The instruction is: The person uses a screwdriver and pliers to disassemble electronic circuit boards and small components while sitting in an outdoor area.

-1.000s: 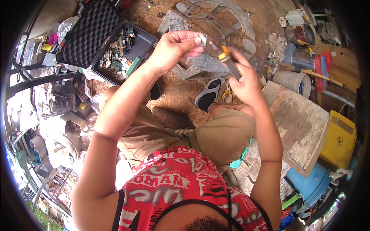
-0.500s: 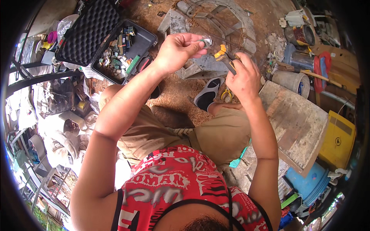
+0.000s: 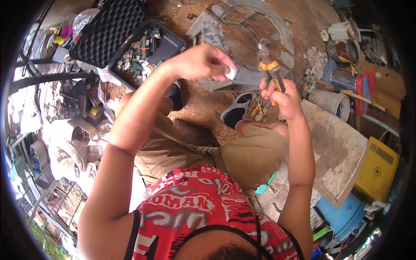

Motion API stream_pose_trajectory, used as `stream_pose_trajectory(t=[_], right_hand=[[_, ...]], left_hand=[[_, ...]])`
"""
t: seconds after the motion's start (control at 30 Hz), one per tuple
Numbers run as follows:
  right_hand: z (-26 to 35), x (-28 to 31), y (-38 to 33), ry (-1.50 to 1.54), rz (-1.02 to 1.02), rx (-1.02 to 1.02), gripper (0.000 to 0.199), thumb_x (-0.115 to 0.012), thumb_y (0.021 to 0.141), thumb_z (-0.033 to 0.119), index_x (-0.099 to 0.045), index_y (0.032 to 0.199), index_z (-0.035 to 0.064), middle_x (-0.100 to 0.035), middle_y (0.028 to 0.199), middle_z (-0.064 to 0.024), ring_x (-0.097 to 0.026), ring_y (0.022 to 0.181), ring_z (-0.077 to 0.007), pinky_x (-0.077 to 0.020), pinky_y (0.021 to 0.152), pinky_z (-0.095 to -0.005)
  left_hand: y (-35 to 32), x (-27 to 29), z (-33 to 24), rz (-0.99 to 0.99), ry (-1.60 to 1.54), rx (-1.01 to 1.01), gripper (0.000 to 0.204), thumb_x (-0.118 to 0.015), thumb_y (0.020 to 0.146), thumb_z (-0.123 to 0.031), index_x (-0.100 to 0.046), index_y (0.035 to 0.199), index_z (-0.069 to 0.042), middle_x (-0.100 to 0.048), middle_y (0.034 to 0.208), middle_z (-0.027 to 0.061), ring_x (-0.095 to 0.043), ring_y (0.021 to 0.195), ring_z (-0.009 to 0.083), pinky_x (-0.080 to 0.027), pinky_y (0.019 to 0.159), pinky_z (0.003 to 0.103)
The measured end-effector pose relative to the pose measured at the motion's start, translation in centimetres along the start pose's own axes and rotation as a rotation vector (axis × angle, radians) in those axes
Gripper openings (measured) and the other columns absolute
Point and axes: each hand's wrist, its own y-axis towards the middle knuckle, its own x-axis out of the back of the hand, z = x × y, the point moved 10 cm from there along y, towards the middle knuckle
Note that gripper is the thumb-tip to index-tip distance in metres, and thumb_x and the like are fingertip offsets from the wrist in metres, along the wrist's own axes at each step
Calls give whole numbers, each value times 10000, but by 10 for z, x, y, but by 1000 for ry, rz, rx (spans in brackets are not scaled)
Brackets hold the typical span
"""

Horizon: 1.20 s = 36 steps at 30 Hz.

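My left hand [image 3: 197, 63] is closed, its thumb and fingers pinching a small shiny silver piece [image 3: 232, 73] whose exact kind I cannot make out. To the right of it, my right hand [image 3: 284, 99] grips a pair of pliers [image 3: 270, 69] by their black and yellow handles. The metal jaws point away from me and stand apart from the silver piece. Beyond my left forearm lies an open black case [image 3: 177, 42], which holds several small circuit boards [image 3: 149, 43] and many loose bits.
A round metal frame [image 3: 284, 32] lies on the dirt floor ahead. Yellow-handled pliers [image 3: 258, 112] rest beside my shoe [image 3: 236, 112]. At the right are a worn board [image 3: 336, 145], a yellow panel [image 3: 378, 169], a blue bucket [image 3: 342, 212] and a pale bucket [image 3: 331, 102]. Clutter fills the left side.
My right hand has moved right and nearer to me, and the pliers have swung so their jaws point away. My left hand has turned and lowered slightly, still pinching the silver piece.
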Motion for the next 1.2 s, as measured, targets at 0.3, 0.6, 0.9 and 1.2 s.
stream_pose_trajectory(t=[0.3,0.6,0.9,1.2], right_hand=[[1,43,44,-1087,-301,-21,226,-552,715,46,-660,901,-23,-596,1195,-190,-628,955,-283,-487,839,-375],[24,58,15,-1537,-532,69,324,-601,728,109,-676,1034,29,-534,1295,-177,-548,1122,-326,-412,970,-386],[-108,5,-51,-848,-136,-83,187,-607,709,71,-672,882,39,-631,922,-145,-635,819,-307,-495,719,-402],[-81,-6,-54,-960,-150,77,218,-612,666,132,-633,828,-13,-593,948,-164,-595,944,-334,-484,808,-432]], left_hand=[[1,-50,9,135,271,-82,195,-717,830,-170,-699,938,-8,-686,762,54,-640,701,96,-508,645,255],[4,14,5,-189,16,-70,259,-600,932,-158,-626,1141,-7,-673,933,35,-638,773,102,-547,739,254],[107,-60,-35,-233,133,-143,223,-632,879,-126,-652,1064,-4,-698,863,75,-680,751,125,-550,686,251],[281,-182,15,43,709,147,332,-549,917,-225,-591,1182,-30,-718,832,62,-700,721,130,-548,704,272]])
